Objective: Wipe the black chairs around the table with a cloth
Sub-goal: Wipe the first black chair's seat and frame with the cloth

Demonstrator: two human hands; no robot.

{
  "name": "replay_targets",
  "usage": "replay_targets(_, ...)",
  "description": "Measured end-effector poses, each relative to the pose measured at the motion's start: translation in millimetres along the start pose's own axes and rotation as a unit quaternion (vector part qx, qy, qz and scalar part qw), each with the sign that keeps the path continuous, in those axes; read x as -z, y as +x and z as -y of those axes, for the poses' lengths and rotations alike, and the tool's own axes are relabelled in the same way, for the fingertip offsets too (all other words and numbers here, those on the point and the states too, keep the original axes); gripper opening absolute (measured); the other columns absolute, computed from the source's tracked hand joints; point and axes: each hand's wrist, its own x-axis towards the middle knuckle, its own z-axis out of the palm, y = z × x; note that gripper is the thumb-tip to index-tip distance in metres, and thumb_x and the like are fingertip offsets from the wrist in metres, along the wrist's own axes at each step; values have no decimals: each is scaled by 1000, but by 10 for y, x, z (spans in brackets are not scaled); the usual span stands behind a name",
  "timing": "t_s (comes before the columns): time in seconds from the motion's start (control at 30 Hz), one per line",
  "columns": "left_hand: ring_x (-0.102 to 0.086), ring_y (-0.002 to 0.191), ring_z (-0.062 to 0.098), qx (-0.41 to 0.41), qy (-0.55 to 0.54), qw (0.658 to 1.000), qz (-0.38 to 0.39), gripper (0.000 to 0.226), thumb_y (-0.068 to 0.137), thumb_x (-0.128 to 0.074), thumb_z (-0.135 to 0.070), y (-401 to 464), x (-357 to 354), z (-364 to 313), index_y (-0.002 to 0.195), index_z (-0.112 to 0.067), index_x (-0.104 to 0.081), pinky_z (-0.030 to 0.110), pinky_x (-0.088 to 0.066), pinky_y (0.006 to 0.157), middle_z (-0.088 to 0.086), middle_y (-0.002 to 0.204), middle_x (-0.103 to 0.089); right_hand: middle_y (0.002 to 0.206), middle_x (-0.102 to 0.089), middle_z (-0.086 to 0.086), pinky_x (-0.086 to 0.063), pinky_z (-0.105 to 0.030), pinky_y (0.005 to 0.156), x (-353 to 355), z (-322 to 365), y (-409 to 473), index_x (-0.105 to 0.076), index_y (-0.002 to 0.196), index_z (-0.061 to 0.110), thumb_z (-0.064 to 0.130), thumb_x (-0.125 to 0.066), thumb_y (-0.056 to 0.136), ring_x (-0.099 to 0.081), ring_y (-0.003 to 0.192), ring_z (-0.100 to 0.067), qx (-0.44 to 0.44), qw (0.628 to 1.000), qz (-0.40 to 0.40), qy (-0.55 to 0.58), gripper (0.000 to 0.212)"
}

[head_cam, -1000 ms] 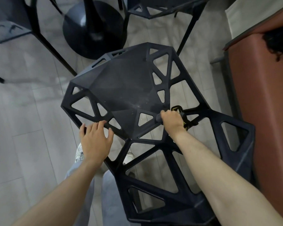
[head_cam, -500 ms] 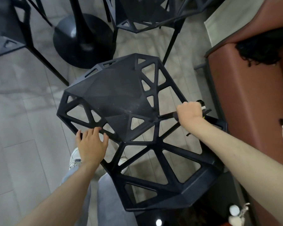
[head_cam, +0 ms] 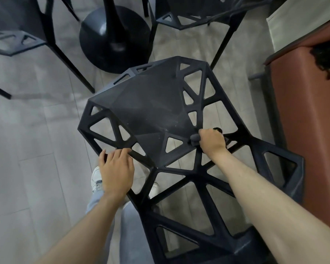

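Note:
A black chair (head_cam: pixel 152 103) with a lattice of triangular holes stands right below me, its solid seat panel faintly dusty. My right hand (head_cam: pixel 211 142) grips a dark bunched cloth (head_cam: pixel 195 139) and presses it on a strut where the seat meets the backrest. A bit of the cloth pokes out past my knuckles on the left. My left hand (head_cam: pixel 116 170) rests on the chair's left edge strut, fingers laid over it.
The table's round black base (head_cam: pixel 114 39) stands on the grey floor ahead. Two more black chairs sit at top left (head_cam: pixel 17 40) and top right (head_cam: pixel 194 16). A brown leather bench (head_cam: pixel 309 130) runs close along the right. My feet are under the chair.
My right hand with the cloth has slid left along the strut, from the chair's right side back toward the seat. The left hand has stayed on the left edge.

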Motion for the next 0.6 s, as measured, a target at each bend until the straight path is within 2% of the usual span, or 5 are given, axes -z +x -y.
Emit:
replay_targets(0.1, -66, 109, 21, -3, -9, 1000, -12, 48, 102, -29, -30, 9, -50, 15, 116, -21, -74, 47, -23, 123, -4, 107, -74, 116, -69, -12, -51, -41, 87, -152, 199, 144, -59, 117, 12, 9, -56, 99, -66, 110, -32, 11, 1000, 7, 8, 18)
replay_targets(0.3, -66, 106, 22, -5, -12, 1000, -17, 39, 102, -37, -27, 0, -64, 35, 114, -21, -74, 46, -22, 123, -3, 104, -75, 114, -69, -12, -53, -42, 87, -151, 136, 91, -62, 116, 15, 16, -60, 98, -66, 110, -33, 45, 998, 38, 23, 19)
replay_targets(0.4, -66, 104, 23, 2, -10, 1000, -10, 40, 102, -37, -28, 6, -27, 3, 112, -20, -75, 47, -23, 123, -3, 102, -75, 112, -70, -7, -52, -38, 83, -15, 149, -108, -67, 110, 22, 19, -64, 93, -67, 108, -32, 98, 986, 118, 70, 17)
replay_targets(0.47, -67, 105, 24, 3, -14, 1000, -10, 35, 104, -42, -24, -1, -10, -9, 112, -19, -75, 48, -24, 122, -1, 103, -76, 119, -67, -7, -48, -37, 86, 43, 247, -263, -68, 112, 24, 18, -62, 93, -65, 112, -33, 140, 977, 157, 30, 20)
replay_targets(0.6, -67, 106, 22, 9, -16, 1000, -5, 25, 103, -52, -22, 15, 6, -26, 112, -19, -75, 48, -24, 122, -1, 104, -76, 122, -67, -7, -41, -40, 101, -59, 337, -467, -62, 123, 21, 17, -61, 96, -57, 123, -29, 137, 984, 37, -110, 27)
